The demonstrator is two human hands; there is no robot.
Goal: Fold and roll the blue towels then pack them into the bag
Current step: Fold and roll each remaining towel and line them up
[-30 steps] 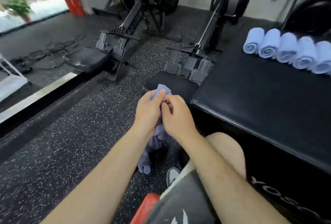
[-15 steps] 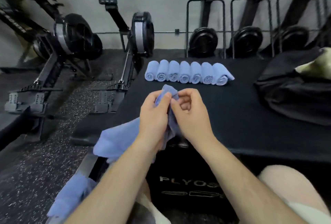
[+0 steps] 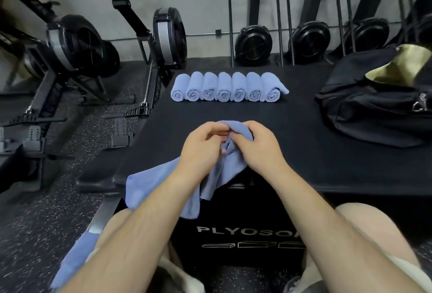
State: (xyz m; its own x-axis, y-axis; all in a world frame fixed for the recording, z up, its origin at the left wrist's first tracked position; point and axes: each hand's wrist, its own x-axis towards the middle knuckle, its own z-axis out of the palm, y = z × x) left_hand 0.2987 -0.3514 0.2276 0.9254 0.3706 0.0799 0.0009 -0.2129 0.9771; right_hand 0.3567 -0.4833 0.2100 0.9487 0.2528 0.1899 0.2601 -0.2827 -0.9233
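Note:
A loose blue towel (image 3: 152, 185) hangs over the front edge of the black plyo box (image 3: 327, 157). My left hand (image 3: 201, 147) and my right hand (image 3: 259, 147) both pinch its top edge, close together above the box. The cloth drapes down to the left under my left forearm. Several rolled blue towels (image 3: 228, 87) lie in a row at the far side of the box. A black bag (image 3: 374, 105) sits open at the right, showing a pale lining. Another piece of blue cloth (image 3: 77, 257) shows by my left leg.
Rowing machines (image 3: 77, 58) stand on the speckled rubber floor to the left. More machines stand upright against the grey wall behind the box. My knees flank the box's front face, which bears white lettering (image 3: 247, 232).
The view swung from the floor at the left to face the box. My hands carried the towel up over the box's front edge and keep gathering its top edge.

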